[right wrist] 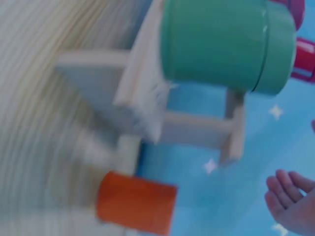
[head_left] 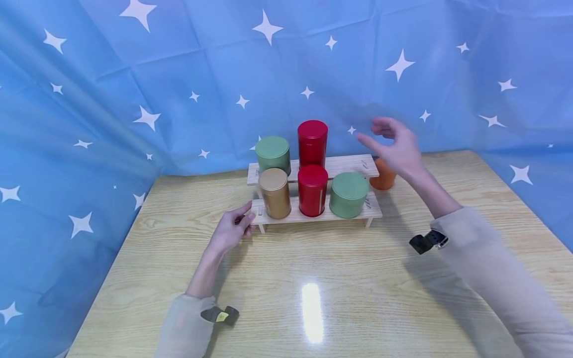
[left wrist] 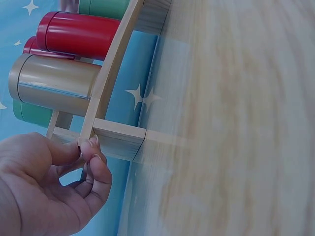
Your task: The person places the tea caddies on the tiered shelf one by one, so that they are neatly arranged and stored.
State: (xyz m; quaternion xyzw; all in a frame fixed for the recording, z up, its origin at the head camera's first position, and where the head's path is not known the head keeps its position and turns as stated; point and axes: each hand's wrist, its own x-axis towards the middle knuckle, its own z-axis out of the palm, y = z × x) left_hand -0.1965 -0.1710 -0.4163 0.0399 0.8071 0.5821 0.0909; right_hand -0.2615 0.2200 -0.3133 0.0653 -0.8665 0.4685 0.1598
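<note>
A two-tier wooden rack [head_left: 309, 217] stands on the table with several lidded tins on it. My left hand [head_left: 230, 229] pinches the front left corner of its lower board, thumb and fingertips at the edge [left wrist: 87, 129]. On the lower tier are a gold tin [head_left: 276, 196], a red tin [head_left: 312, 194] and a wide green tin [head_left: 348, 196]. Another green tin [head_left: 272, 154] and a taller red tin [head_left: 312, 141] occupy the upper tier. My right hand [head_left: 398, 146] is raised with fingers spread and nothing in it, up and right of an orange tin [head_left: 385, 178].
The orange tin stands on the wooden table [head_left: 358, 278] by the rack's right end, partly hidden by the right hand and rack. A blue cloth with white stars [head_left: 215, 64] hangs close behind the rack and along the left side.
</note>
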